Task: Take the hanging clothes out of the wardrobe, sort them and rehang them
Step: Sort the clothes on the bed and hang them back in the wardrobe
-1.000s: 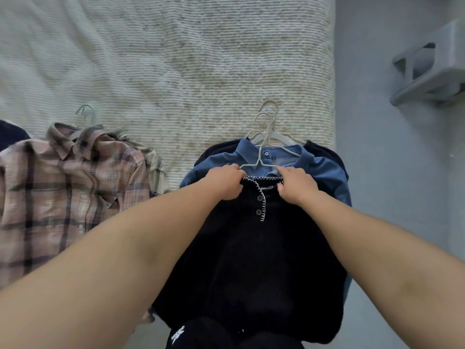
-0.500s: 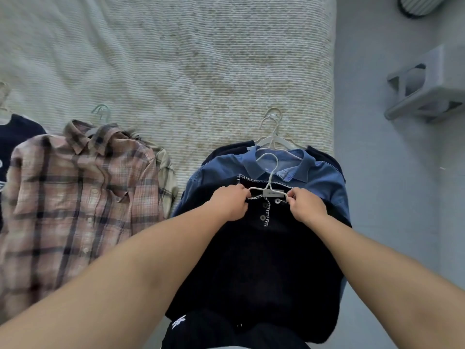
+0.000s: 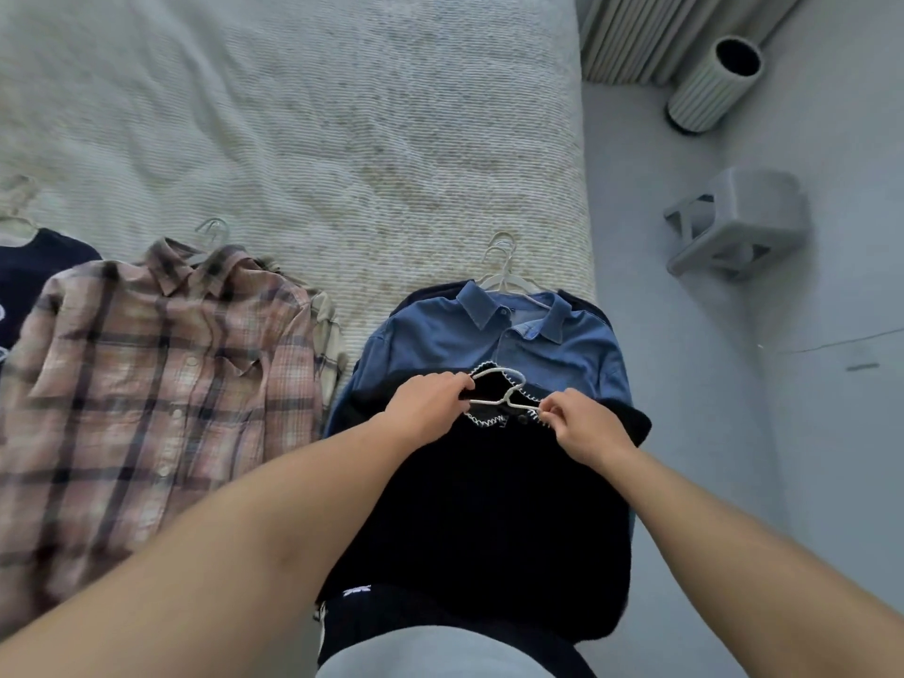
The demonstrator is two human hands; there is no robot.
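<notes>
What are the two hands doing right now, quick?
Left hand: fingers curled, gripping the left end of the white hanger at the black top's collar.
Right hand: pinching the hanger's right end.

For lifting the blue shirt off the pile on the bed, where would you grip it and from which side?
Probably by its hanger hook, coming from the far side. The blue shirt lies flat, collar away from the person, with the hooks poking out bare past the collar onto the bedspread. Its lower half is buried under the black top, which both hands, left hand and right hand, are holding by a hanger.
</notes>
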